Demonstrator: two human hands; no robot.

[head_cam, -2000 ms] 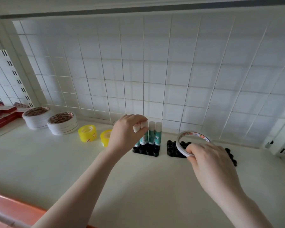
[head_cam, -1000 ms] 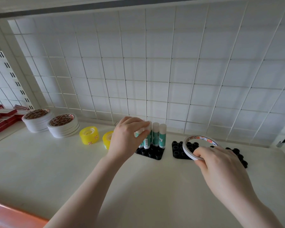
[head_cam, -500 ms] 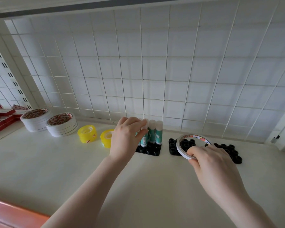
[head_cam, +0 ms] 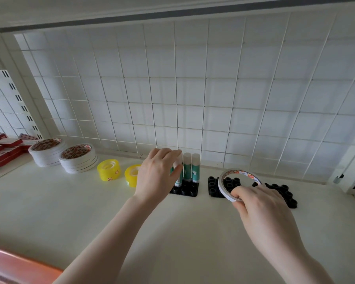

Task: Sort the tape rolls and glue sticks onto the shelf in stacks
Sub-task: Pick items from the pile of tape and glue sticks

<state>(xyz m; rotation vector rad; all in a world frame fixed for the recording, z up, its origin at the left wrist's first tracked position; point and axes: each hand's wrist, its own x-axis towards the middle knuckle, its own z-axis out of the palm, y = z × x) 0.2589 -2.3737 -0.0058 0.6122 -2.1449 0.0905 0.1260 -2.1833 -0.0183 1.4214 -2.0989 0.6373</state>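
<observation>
Left hand [head_cam: 158,173] curls round a glue stick [head_cam: 178,171] standing in the black holder [head_cam: 186,189], hiding its lower label. Right hand [head_cam: 262,210] pinches a thin tape roll [head_cam: 223,186] tilted above the second holder [head_cam: 213,184], partly covering it.

White shelf [head_cam: 70,206] bears tape stacks [head_cam: 78,158], yellow rolls [head_cam: 108,172], black holders [head_cam: 186,190], seemingly red boxes [head_cam: 0,148].

Matt cream shelf [head_cam: 90,212], white wire grid [head_cam: 193,99], glossy yellow tape [head_cam: 108,170], black plastic holder [head_cam: 188,190]
</observation>
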